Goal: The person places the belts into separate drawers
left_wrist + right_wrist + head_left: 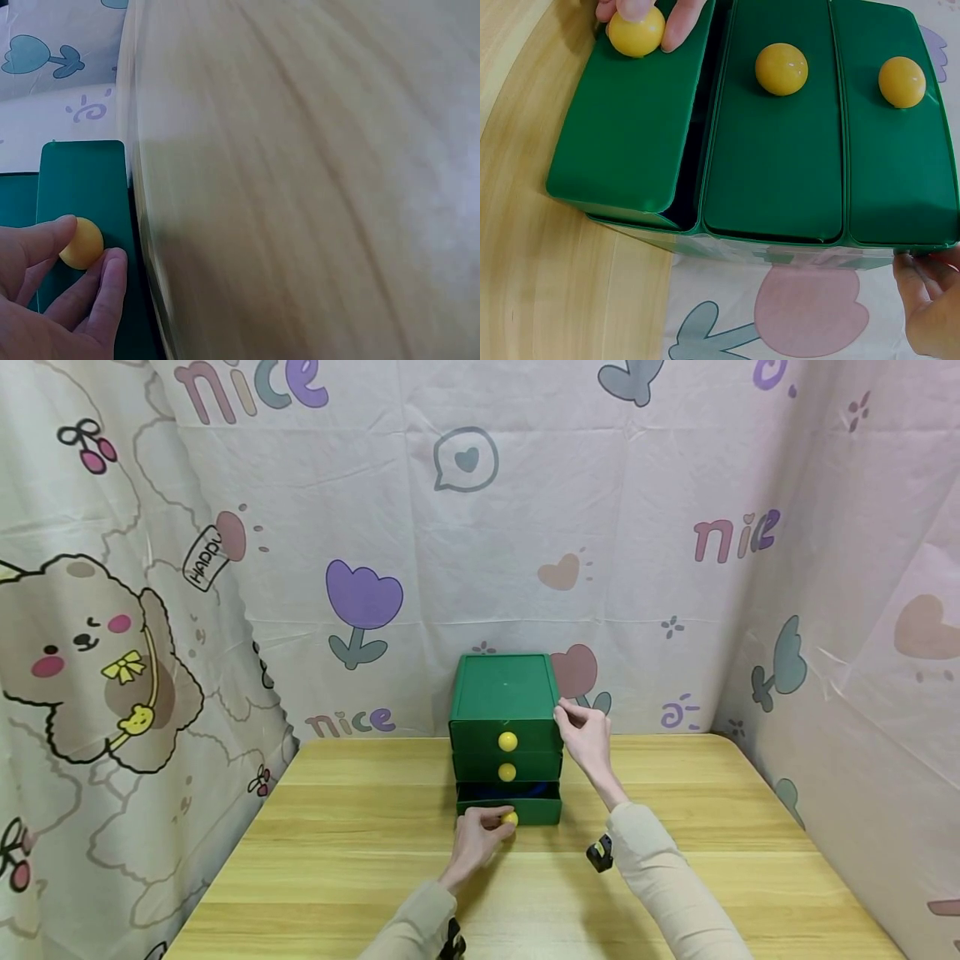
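Note:
A green three-drawer cabinet (504, 689) with round yellow knobs stands at the far side of the wooden table. Its bottom drawer (538, 812) is pulled partly out, with something dark blue (525, 792) showing inside. My left hand (477, 842) pinches the bottom drawer's yellow knob (84, 246) between thumb and fingers. At the cabinet's upper right front corner, my right hand (587, 737) grips the edge with bent fingers. The middle drawer (776, 157) and top drawer (896, 165) are closed, their knobs untouched.
The wooden table (360, 843) extends on both sides and in front of the cabinet. A printed curtain (480, 543) hangs right behind it, with more cloth at left and right. Each wrist bears a small black device (600, 853).

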Demonstrator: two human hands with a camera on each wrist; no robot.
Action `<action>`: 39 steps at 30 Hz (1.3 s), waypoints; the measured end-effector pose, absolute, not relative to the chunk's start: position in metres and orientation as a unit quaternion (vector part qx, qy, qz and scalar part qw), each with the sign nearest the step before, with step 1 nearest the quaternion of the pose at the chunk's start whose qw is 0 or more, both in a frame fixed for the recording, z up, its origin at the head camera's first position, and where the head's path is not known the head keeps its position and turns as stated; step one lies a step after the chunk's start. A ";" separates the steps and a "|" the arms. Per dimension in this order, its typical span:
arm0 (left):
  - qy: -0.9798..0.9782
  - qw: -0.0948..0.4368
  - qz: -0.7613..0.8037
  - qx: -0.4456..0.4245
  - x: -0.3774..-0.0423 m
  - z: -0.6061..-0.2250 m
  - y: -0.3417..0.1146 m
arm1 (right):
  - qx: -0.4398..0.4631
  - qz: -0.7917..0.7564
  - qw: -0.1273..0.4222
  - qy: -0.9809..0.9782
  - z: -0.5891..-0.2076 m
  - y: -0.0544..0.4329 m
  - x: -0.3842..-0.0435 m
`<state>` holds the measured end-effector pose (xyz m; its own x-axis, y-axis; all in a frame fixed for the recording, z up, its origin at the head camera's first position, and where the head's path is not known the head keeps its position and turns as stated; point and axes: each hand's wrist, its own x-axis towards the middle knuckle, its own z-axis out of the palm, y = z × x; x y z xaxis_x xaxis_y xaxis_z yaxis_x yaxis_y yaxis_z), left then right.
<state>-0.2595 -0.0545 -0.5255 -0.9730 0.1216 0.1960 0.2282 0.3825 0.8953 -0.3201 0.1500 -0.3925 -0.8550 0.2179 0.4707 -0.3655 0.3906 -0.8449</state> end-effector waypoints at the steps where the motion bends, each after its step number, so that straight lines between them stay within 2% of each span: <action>1: -0.831 0.051 -0.544 -0.103 -0.260 -0.525 -0.054 | 0.047 0.550 0.266 -0.790 -0.393 0.150 -0.320; 39: -0.817 0.066 -0.566 -0.082 -0.280 -0.526 -0.050 | 0.044 0.555 0.258 -0.790 -0.393 0.150 -0.320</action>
<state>-0.2801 -0.0500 -0.5257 -0.9779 0.0586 0.2007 0.2085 0.3452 0.9151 -0.3201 0.1496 -0.3928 -0.8633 0.2156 0.4563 -0.3562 0.3802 -0.8536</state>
